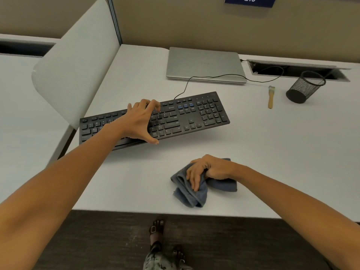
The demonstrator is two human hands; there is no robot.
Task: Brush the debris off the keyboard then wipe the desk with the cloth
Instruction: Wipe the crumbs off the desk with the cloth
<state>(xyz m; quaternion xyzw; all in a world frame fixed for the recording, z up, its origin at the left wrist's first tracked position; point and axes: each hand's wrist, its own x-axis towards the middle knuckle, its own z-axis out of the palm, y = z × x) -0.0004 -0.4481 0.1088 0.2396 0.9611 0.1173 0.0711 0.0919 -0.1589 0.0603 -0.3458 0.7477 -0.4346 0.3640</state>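
Note:
A black keyboard (194, 115) lies at a slant on the white desk (282, 152), its right end raised off the surface with a shadow beneath. My left hand (140, 121) spans its middle, fingers curled over the far edge and thumb at the near edge, gripping it. A crumpled blue-grey cloth (192, 193) sits near the desk's front edge. My right hand (206, 170) rests on top of it with fingers bent round a fold. A small wooden-handled brush (270, 97) lies on the desk to the right, apart from both hands.
A closed silver laptop (204, 64) sits at the back, with the keyboard cable running in front of it. A black mesh pen cup (303, 87) stands at the back right beside a cable slot (296, 70). A white divider panel (74, 61) borders the left.

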